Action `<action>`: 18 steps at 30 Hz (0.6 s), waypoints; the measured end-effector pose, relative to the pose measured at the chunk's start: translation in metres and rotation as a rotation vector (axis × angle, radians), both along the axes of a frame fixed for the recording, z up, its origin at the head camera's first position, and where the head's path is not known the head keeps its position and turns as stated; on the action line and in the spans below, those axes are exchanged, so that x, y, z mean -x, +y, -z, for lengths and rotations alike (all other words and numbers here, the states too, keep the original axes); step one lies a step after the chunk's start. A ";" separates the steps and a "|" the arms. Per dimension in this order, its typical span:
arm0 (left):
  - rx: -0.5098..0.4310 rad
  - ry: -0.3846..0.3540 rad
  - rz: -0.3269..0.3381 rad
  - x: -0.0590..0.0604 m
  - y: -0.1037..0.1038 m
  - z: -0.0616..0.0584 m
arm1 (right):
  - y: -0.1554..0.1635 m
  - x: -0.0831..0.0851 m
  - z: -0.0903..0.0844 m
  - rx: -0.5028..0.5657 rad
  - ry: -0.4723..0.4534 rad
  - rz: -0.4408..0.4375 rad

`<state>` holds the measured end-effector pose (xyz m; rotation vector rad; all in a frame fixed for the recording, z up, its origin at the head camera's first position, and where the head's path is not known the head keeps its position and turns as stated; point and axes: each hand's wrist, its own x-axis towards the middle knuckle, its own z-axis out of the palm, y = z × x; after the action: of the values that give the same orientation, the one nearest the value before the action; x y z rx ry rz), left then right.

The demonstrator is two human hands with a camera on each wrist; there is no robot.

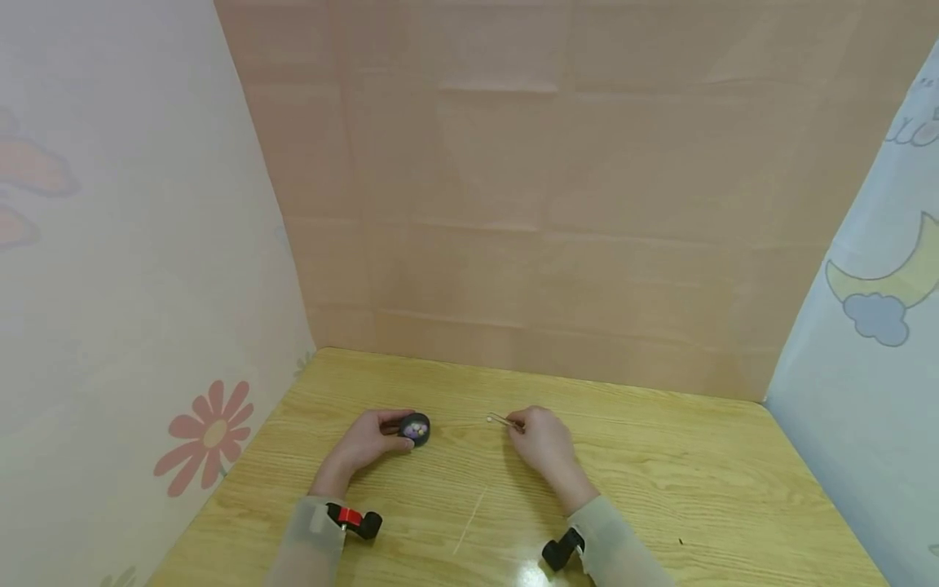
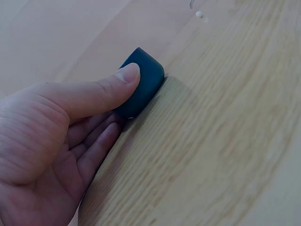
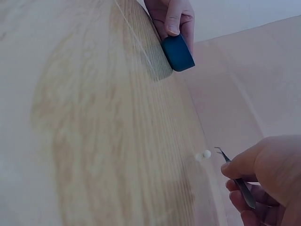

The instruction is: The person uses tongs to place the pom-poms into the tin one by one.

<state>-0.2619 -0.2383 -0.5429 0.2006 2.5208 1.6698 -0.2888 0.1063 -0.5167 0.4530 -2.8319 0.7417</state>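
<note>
The left hand [image 1: 367, 444] holds a small round dark box [image 1: 415, 429] on the wooden table [image 1: 660, 481], thumb curled on its side, low in the middle of the head view. The right hand [image 1: 543, 440] pinches thin tweezers [image 3: 237, 176], tips just beside a tiny white bead [image 3: 206, 154]. The bead looks light, hard and rolly, so grab it gently across its middle.

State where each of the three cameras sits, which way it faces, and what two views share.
Head: above, looking forward and down at the wooden table, both hands and sleeves.
Left wrist: behind the left hand, whose thumb presses the dark round box.
Right wrist: behind the right hand gripping tweezers.
Shared by the wrist views: the white bead.
</note>
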 end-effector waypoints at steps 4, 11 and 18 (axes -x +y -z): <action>0.009 0.004 0.007 0.000 0.000 0.001 | 0.000 0.001 0.002 -0.022 -0.011 0.000; -0.013 0.006 0.012 -0.001 0.001 -0.001 | 0.000 0.002 0.003 -0.035 -0.023 -0.001; -0.023 0.008 0.010 -0.002 0.002 -0.003 | -0.001 0.001 0.002 -0.048 -0.014 0.007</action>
<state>-0.2595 -0.2360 -0.5394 0.2209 2.5032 1.6982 -0.2895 0.1053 -0.5183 0.4473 -2.8683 0.6800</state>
